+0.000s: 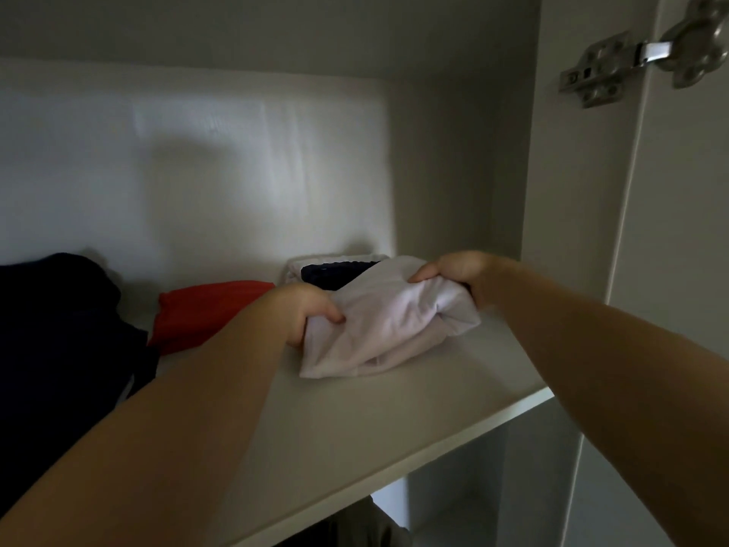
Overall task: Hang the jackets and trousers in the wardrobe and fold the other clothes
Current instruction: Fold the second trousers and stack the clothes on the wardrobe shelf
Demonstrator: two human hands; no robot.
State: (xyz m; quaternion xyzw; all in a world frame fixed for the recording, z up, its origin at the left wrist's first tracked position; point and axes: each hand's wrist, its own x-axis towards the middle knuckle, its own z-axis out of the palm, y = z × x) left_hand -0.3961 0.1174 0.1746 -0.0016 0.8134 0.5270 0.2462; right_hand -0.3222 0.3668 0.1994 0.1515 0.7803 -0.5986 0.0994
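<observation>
Head view, looking into the wardrobe [276, 29] at the level of one shelf [394, 420]. Right of the shelf's middle, closer to the back edge than to the front: a folded white garment [386, 329], soft and rumpled, near end down on the board. Gripped at both ends. Left hand [311, 309] at the garment's left end, thumb pressed on top, fingers curled under the fold. Right hand [461, 274] at the far right end, thumb pinching the cloth from above, other fingers hidden behind it. Both bare forearms reaching in over the front edge.

Directly behind the white garment, in the back right corner: a small stack [335, 270] of folded clothes, dark cloth on pale cloth. Touching the white garment's far end or lying just under it, impossible to tell which. Left of the stack, near the back edge: a red garment [205, 313], folded, partly hidden by the left forearm. Further left, toward the shelf's left end: a dark navy garment [59, 341], bulky, heaped rather than flat, just beside the red one.

Behind everything, a pale back panel [197, 171]. At the right, the side wall [572, 191] with a metal hinge [603, 69] joined to the open door [682, 250]. Below the front edge, a strip of dim cloth [371, 523], too dark to identify.
</observation>
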